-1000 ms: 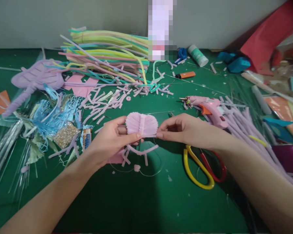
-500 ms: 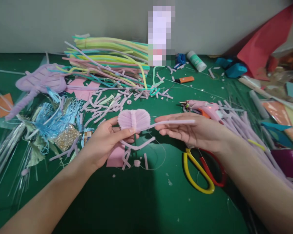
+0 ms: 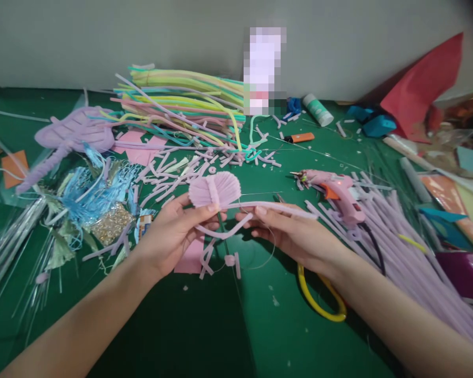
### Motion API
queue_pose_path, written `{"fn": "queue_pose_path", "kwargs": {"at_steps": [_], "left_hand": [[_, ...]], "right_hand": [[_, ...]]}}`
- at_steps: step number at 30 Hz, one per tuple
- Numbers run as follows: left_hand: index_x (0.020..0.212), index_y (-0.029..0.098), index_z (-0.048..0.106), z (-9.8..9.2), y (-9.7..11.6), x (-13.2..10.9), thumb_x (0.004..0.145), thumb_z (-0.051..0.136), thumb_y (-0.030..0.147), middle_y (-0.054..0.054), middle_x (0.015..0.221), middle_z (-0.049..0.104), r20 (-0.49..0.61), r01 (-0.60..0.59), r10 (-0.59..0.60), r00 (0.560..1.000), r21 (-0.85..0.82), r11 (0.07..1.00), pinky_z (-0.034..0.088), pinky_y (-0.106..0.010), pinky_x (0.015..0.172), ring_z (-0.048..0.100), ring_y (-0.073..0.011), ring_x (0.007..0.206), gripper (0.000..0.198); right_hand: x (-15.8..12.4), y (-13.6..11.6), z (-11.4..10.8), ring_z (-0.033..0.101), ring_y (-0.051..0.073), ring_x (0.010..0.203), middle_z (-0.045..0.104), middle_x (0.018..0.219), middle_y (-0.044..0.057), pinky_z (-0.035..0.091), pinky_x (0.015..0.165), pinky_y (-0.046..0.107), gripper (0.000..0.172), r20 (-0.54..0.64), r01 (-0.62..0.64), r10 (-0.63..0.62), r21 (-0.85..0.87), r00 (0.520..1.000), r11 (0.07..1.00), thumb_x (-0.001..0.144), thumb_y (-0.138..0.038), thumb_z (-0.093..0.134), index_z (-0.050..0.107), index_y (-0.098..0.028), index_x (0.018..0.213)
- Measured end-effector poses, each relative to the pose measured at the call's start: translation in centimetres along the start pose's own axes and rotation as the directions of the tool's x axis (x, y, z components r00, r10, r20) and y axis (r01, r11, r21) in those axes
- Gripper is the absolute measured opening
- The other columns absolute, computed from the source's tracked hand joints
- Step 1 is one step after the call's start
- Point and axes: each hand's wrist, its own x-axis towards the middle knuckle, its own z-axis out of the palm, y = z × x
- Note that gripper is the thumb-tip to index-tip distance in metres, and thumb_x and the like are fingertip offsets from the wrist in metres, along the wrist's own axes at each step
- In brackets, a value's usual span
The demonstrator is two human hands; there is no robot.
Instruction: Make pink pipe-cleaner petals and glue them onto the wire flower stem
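Pinched between the thumb and fingers of my left hand [image 3: 177, 223] is a rounded, ribbed fan shape [image 3: 223, 190] made of lilac pipe cleaner, with a thicker band across its middle. A long lilac pipe cleaner [image 3: 286, 208] runs from its lower edge to the right. My right hand [image 3: 279, 228] is closed on this strand, thumb on top. Just below, a shorter bent lilac piece [image 3: 224, 234] curves between the hands. A thin wire loop hangs under them. Scissors with a yellow handle [image 3: 328, 315] lie partly hidden beneath my right wrist.
A pink glue gun [image 3: 331, 186] lies right of centre, beside many lilac pipe cleaners [image 3: 402, 236]. Coloured pipe cleaners [image 3: 181, 100] are piled at the back. Cut lilac bits [image 3: 169, 173], blue tassels [image 3: 90, 184] and an orange lighter [image 3: 301, 137] are spread over the green table [image 3: 173, 336].
My right hand has gone from loosely extended behind the long pipe cleaner to gripping it, moving slightly left and down. The strand's free end now slopes lower. My left hand keeps its hold.
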Motion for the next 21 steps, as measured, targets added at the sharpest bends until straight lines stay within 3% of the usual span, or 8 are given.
{"fn": "queue_pose_path", "kwargs": {"at_steps": [4, 7, 10, 17, 21], "left_hand": [[0.086, 0.017, 0.071, 0.5, -0.1, -0.2, 0.068, 0.084, 0.020, 0.001, 0.071, 0.072, 0.008, -0.012, 0.012, 1.000, 0.031, 0.999, 0.053, -0.016, 0.062, 0.065, -0.0090, 0.062, 0.022], [0.089, 0.016, 0.071, 0.7, -0.3, -0.4, 0.068, 0.084, 0.022, 0.000, 0.072, 0.072, 0.034, -0.033, 0.030, 0.999, 0.075, 0.997, 0.053, -0.018, 0.064, 0.065, -0.0099, 0.063, 0.025], [0.098, 0.017, 0.069, 0.6, -0.5, -0.5, 0.070, 0.083, 0.024, 0.000, 0.077, 0.073, 0.074, -0.038, 0.030, 0.997, 0.120, 0.992, 0.054, -0.019, 0.067, 0.066, -0.0106, 0.068, 0.032], [0.107, 0.021, 0.062, 0.3, -0.1, -0.9, 0.068, 0.084, 0.025, -0.002, 0.088, 0.076, 0.140, 0.036, -0.073, 0.987, 0.249, 0.968, 0.056, -0.023, 0.069, 0.071, -0.0152, 0.075, 0.045], [0.097, 0.019, 0.068, 0.1, 0.3, -1.0, 0.071, 0.082, 0.028, -0.005, 0.087, 0.077, 0.237, 0.052, -0.135, 0.962, 0.328, 0.943, 0.057, -0.025, 0.070, 0.073, -0.0190, 0.079, 0.031]], "right_hand": [[0.2, 0.2, 0.5, 0.067, 0.015, 0.091, 0.076, 0.100, 0.003, 0.051, 0.079, 0.025, 0.021, -0.054, 0.098, -0.103, -0.097, 0.993, 0.991, 0.078, -0.040, 0.075, 0.079, -0.025, 0.092], [0.1, 0.1, 1.1, 0.065, 0.016, 0.079, 0.075, 0.083, 0.004, 0.049, 0.069, 0.026, 0.023, -0.189, 0.172, -0.233, -0.293, 0.954, 0.941, 0.073, -0.040, 0.079, 0.078, -0.020, 0.084], [0.0, -0.3, 1.7, 0.065, 0.017, 0.074, 0.074, 0.077, 0.003, 0.049, 0.066, 0.027, 0.023, -0.262, 0.176, -0.288, -0.381, 0.921, 0.908, 0.069, -0.040, 0.080, 0.076, -0.019, 0.077], [0.2, -1.2, 1.7, 0.065, 0.015, 0.069, 0.073, 0.073, 0.002, 0.050, 0.064, 0.026, 0.019, -0.197, 0.122, -0.241, -0.475, 0.950, 0.872, 0.068, -0.035, 0.081, 0.072, -0.018, 0.072], [0.0, -1.1, 1.7, 0.068, 0.016, 0.069, 0.074, 0.074, 0.002, 0.052, 0.065, 0.027, 0.018, -0.059, 0.094, -0.140, -0.485, 0.988, 0.870, 0.071, -0.035, 0.078, 0.073, -0.018, 0.074]]}}
